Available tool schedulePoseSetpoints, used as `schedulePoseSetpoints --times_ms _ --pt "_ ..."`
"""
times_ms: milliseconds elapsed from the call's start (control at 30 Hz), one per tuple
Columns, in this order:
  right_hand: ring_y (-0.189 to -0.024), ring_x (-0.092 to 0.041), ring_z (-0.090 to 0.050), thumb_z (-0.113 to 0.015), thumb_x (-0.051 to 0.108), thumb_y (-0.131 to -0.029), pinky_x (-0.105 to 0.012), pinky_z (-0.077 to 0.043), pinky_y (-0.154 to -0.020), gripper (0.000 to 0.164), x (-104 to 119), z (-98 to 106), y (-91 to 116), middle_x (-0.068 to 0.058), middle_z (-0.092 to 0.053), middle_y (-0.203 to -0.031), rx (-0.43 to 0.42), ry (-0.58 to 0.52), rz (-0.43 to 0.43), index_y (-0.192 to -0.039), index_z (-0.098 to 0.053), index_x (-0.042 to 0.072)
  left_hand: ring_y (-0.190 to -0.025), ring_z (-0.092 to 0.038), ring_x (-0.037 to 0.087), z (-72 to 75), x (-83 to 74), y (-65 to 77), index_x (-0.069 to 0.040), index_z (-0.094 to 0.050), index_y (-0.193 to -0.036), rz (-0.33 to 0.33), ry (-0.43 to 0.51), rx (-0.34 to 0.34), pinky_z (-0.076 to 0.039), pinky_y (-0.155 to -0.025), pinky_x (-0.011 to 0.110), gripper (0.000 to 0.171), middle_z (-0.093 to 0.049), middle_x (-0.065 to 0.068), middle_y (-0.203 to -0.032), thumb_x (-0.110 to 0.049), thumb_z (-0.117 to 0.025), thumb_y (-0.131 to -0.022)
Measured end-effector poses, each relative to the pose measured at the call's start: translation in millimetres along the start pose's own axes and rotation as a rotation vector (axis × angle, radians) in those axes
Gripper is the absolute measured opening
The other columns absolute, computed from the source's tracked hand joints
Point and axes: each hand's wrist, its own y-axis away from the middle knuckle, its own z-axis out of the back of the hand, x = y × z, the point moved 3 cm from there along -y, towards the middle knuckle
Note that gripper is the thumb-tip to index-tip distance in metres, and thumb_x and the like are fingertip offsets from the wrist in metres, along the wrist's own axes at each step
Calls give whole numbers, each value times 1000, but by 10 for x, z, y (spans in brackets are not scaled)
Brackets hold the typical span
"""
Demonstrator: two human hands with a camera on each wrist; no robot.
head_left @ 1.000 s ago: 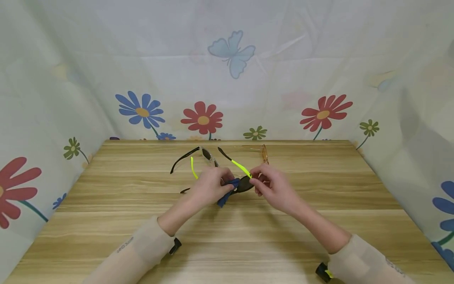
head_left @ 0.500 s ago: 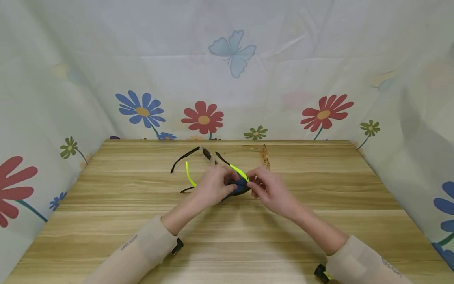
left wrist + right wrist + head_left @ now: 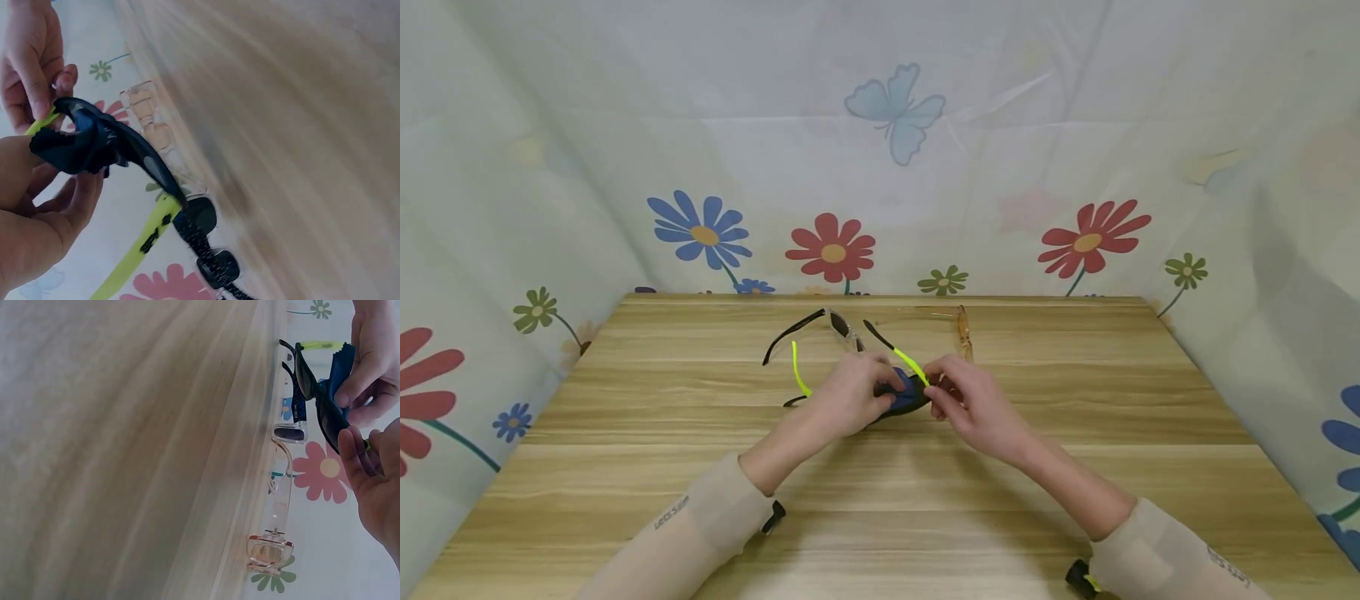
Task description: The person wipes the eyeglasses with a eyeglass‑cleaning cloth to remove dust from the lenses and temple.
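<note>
Held above the table between both hands is a pair of black sunglasses (image 3: 326, 419) with neon-yellow temples. My right hand (image 3: 973, 408) pinches them at the hinge of the right temple. My left hand (image 3: 850, 393) pinches a dark blue cloth (image 3: 81, 145) against the lens on that same side; its thumb and fingers lie on either side. In the left wrist view the cloth covers most of that lens. The other lens is bare in the right wrist view. The left yellow temple (image 3: 139, 250) points away from me toward the back.
Behind the hands, sunglasses with a clear frame and black temples (image 3: 795, 333) lie on the wooden table (image 3: 925, 517). To their right sit glasses with a clear orange frame (image 3: 964, 329). A flowered cloth backdrop (image 3: 985, 208) rises at the table's back and sides.
My left hand has brought the blue cloth from the middle of the sunglasses over the right lens. The sunglasses have tilted slightly, while my right hand keeps its pinch at the hinge.
</note>
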Motion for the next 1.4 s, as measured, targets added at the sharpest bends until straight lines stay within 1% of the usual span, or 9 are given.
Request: schedulePoseSetpoints --times_ms 200,367,467,667,867,1000,1100,1267,1400 --pt "-66 -9 -63 -65 -11 -95 -23 -54 -56 17 -17 -30 3 -4 -58 -92 1 10 46 -109 -61 -1 -95 -67 23 -5 1 10 -5 -79 -96 5 -25 24 -55 -81 36 10 -70 8 -101 -2 -79 -87" --pt "-62 -6 -61 -67 -12 -93 -20 -51 -52 17 -30 -65 15 -5 -58 -84 10 36 102 -105 -61 -1 -97 -69 22 -59 19 31 -6 -78 -97 -5 10 41 -55 -84 37 8 -74 8 -100 -4 -79 -89" --pt "-62 -4 -60 -68 -11 -93 -19 -49 -52 17 -26 -75 19 -5 -58 -83 11 48 117 -104 -61 -1 -98 -69 23 -76 22 33 -5 -78 -97 -9 39 31 -55 -85 37 8 -75 8 -100 -5 -79 -89" --pt "-62 -5 -61 -66 -10 -95 -21 -51 -52 16 -9 -64 18 -8 -59 -84 17 16 82 -106 -61 0 -93 -69 17 -71 3 -9 -6 -77 -97 8 82 31 -55 -82 33 7 -75 5 -99 -5 -79 -90" --pt "-62 -6 -62 -66 -11 -95 -22 -52 -52 18 -6 -67 17 -8 -60 -87 13 -7 60 -109 -61 0 -89 -69 15 -59 -18 -19 -7 -77 -100 20 103 35 -55 -79 32 8 -74 4 -98 -6 -77 -92" --pt "-62 -7 -62 -66 -11 -94 -22 -52 -52 20 0 -69 10 -9 -60 -88 16 -18 61 -110 -61 -1 -90 -69 16 -50 -6 -20 -7 -77 -100 24 105 37 -55 -79 32 9 -74 5 -99 -6 -78 -91" --pt "-63 -7 -62 -66 -12 -94 -22 -52 -52 20 9 -69 3 -9 -59 -87 19 -28 56 -111 -61 -2 -93 -68 18 -37 10 -24 -7 -77 -100 41 89 43 -56 -81 34 9 -74 6 -100 -5 -77 -91" --pt "-62 -7 -62 -66 -11 -95 -22 -52 -52 19 18 -70 -11 -7 -58 -86 13 -30 46 -110 -61 -2 -93 -67 18 2 41 -27 -8 -77 -97 64 64 68 -55 -81 35 7 -74 6 -100 -6 -78 -91" --pt "-62 -6 -62 -67 -9 -94 -22 -52 -53 17 32 -66 -22 -3 -58 -85 6 -1 52 -107 -61 -1 -89 -68 16 24 59 -13 -9 -77 -97 54 108 99 -55 -80 33 7 -74 2 -96 -6 -78 -90"
